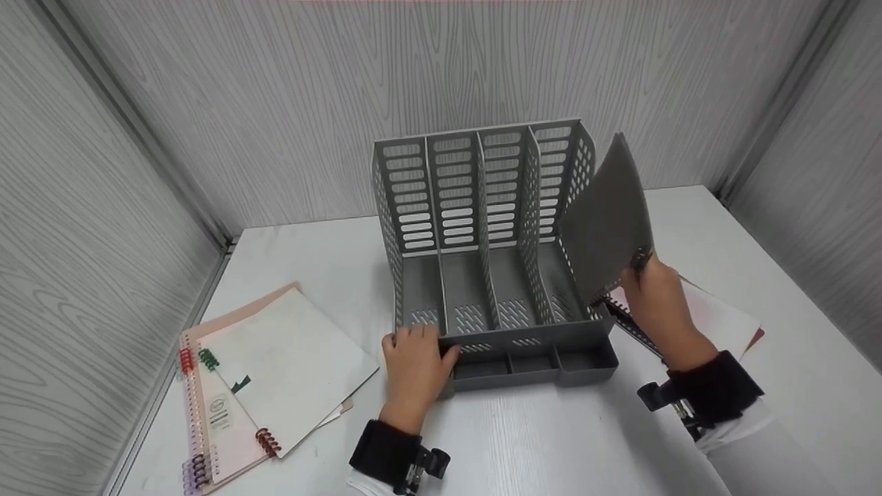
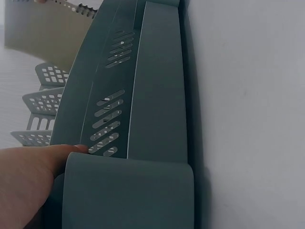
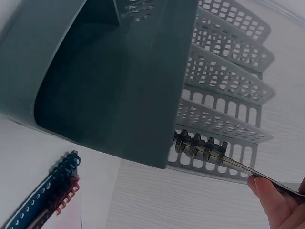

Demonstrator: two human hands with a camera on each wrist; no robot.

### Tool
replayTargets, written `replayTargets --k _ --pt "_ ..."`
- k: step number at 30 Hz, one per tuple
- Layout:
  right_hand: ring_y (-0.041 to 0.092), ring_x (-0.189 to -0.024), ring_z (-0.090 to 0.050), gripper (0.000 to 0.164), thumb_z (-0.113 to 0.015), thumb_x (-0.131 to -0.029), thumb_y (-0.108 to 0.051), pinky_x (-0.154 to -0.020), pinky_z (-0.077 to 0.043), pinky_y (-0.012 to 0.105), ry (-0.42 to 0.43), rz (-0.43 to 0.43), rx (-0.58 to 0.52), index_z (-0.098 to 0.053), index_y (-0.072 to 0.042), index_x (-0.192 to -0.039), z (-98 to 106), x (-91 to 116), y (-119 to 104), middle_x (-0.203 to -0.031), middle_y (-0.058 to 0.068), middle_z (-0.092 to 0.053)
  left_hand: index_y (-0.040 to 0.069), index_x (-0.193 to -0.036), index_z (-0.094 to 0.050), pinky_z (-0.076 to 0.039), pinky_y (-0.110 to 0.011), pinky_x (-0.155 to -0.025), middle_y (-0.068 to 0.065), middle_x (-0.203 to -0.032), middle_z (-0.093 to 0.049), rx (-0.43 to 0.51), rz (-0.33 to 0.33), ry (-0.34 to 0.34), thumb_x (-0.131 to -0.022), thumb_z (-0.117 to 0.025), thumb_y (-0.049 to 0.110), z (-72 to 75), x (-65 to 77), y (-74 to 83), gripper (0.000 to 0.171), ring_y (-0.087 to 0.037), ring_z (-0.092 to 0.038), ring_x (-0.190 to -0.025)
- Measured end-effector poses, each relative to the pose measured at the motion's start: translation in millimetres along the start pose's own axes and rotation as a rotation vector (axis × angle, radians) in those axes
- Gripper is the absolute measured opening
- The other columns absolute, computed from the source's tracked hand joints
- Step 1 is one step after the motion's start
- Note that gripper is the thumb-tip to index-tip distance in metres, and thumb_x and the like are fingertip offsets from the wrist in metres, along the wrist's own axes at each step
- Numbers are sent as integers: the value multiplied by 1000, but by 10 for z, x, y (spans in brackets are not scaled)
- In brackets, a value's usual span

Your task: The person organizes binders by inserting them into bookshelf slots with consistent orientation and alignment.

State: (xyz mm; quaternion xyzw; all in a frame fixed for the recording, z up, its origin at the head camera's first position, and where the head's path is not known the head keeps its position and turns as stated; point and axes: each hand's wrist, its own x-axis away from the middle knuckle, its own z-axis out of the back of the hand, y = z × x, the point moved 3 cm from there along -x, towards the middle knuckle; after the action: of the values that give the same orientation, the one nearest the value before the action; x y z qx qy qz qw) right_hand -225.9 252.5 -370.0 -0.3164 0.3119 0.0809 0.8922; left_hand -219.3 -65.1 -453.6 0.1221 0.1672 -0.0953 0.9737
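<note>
Lying at left on the white surface (image 1: 496, 448), ring-bound notebooks (image 1: 296, 365) are overlapping in a loose pile. Left hand (image 1: 419, 365): fingers and thumb are pinching the near wall of the grey rack (image 1: 570, 335) at its left corner. Rack is standing at centre, looking like thin, stiff plastic; probably light and apt to slide, with the near wall offering a fair hold. Right hand (image 1: 658, 303): thumb and fingers are pinching the dark notebook (image 1: 610, 220) close to its binding (image 3: 200, 147). This notebook is tilting on edge at the rack's right end, by the rightmost compartment (image 1: 553, 260). Judged light, covers stiffish and perhaps slick, rings prone to catching on perforated walls. Suggested hold: a flat pinch across both covers, clear of the rings. More notebooks (image 1: 716, 317) are lying at far right.

Hidden: in the left wrist view the wall is concealing most of the left fingers. Held notebook is covering much of the rack's right side; cannot tell whether its lower corner is inside the compartment. Right hand and held notebook are partly blocking the right-hand notebooks.
</note>
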Motion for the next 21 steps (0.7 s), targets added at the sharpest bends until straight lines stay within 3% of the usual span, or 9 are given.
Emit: replayTargets --k 8,14,21 --pt "32 -62 -50 17 -41 -97 -5 -57 -38 46 -135 -85 16 -45 4 -109 -278 -106 168 -73 21 -58 8 -97 -63 -31 -49 -89 -9 -96 -63 -3 -5 50 -82 -65 49 33 2 4 44 -29 -51 -94" --pt "39 -69 -56 26 -41 -96 -6 -63 -41 54 -183 -129 30 -42 5 -120 -392 -87 275 -77 27 -58 8 -102 -63 -30 -49 -90 -9 -101 -63 -6 7 -1 -83 -62 51 20 22 22 47 -29 -50 -97" --pt "47 -99 -56 40 -39 -99 -11 -81 -41 58 -204 -143 25 -33 -3 -138 -555 -107 343 -108 33 -57 7 -103 -63 -30 -49 -90 -9 -100 -63 -13 1 17 -83 -62 52 7 15 4 48 -29 -51 -97"
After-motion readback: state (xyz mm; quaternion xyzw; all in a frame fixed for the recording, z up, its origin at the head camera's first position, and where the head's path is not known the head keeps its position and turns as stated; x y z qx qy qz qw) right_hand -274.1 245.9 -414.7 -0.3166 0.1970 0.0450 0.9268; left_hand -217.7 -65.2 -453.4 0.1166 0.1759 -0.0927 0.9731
